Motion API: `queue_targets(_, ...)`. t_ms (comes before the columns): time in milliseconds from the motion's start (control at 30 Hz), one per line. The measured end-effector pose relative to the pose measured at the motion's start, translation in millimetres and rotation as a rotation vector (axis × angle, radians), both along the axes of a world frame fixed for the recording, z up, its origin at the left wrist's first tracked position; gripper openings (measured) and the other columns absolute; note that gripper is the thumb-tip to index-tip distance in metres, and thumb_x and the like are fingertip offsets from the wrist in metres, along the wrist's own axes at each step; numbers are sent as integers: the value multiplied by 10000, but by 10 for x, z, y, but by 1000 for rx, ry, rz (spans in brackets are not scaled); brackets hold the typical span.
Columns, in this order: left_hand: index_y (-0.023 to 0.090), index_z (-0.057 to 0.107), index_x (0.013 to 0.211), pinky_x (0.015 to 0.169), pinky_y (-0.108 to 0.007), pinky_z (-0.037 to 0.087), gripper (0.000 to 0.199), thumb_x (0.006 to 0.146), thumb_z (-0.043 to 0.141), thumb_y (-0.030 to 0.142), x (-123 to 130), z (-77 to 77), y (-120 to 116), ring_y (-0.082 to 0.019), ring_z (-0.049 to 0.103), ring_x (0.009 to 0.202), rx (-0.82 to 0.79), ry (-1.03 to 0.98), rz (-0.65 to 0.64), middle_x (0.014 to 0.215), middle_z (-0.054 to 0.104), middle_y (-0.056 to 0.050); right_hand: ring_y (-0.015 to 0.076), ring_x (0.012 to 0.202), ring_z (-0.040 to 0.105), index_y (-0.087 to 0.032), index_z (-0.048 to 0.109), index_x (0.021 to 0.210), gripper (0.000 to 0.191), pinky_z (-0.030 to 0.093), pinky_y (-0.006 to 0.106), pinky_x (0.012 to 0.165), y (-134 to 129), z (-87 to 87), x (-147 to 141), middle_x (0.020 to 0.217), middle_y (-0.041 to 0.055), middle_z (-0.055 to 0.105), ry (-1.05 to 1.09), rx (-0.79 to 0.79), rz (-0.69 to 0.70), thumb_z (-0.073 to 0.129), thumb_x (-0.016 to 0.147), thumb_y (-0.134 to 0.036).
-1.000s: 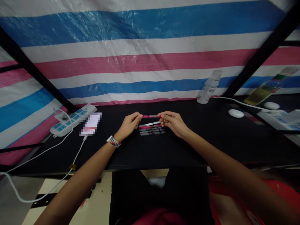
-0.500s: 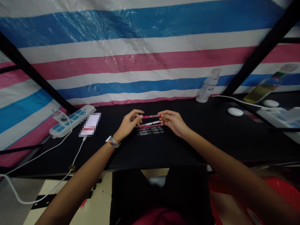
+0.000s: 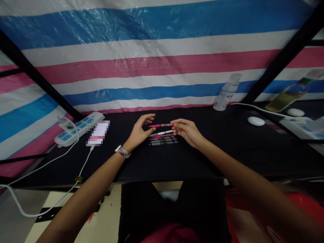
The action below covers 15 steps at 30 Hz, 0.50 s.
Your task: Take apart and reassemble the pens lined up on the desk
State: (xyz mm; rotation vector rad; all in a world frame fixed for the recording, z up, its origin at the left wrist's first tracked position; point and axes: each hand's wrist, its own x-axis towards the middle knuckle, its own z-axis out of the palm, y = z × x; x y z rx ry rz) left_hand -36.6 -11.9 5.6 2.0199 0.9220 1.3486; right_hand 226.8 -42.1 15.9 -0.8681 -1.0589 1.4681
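Note:
My right hand [image 3: 186, 132] pinches the right end of a pink pen [image 3: 162, 125], which lies crosswise in front of me. Close to the pen's left tip, my left hand [image 3: 140, 131] has its thumb and fingers spread apart and holds nothing. Nearer to me on the black table sits a row of pens side by side: a white pen [image 3: 163, 133], a second pink pen partly hidden behind it, and grey pens [image 3: 163, 143]. Fingers of my right hand cover the right end of the white pen. A colourful woven band is on my left wrist.
A white power strip [image 3: 81, 128] and a blurred-out phone [image 3: 98, 133] on a charging cable lie at the left. Toward the back right stand a clear bottle [image 3: 225, 94] and a white rounded object [image 3: 256, 121]. Farther right is a bottle of yellowish liquid [image 3: 283, 99].
My left hand has let go of the pink pen's left end and its fingers have opened. My right hand keeps its pinch on the pen.

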Motion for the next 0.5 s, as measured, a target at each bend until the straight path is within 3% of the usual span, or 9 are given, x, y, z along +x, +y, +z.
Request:
queue_targets(133,227,695,1415,1017,-435,573,395,1053,677,384,-13,24,-7,-221,759,937,-110,34,-7,938,797,-46,160,710,649,-212,869,915,242,572,364,737,-8,10,-3,801,38,740,-6,-1,-4,947,720,-331)
queue_targets(300,254,673,1450,1135,-488,506,565,911,837,308,-13,35,-10,-279,728,1200,23,47,2,1242,794,-90,170,726,654,-219,865,922,257,583,376,744,2,-7,0,808,42,741,-6,0,-7,956,718,-346)
queue_targets(400,245,789,1223,1125,-494,495,290,1003,742,427,-19,45,-12,-280,733,1128,-49,101,62,1126,816,-75,176,740,659,-218,864,927,248,589,385,758,3,-13,-1,820,47,742,-10,-3,-10,950,727,-337)
queue_targets(500,221,802,886,988,-433,537,381,1075,611,491,-19,58,-19,-252,731,946,-135,134,74,917,803,-60,181,747,661,-213,864,932,245,591,392,764,-1,-11,-3,823,49,738,-18,-1,-12,944,731,-327)
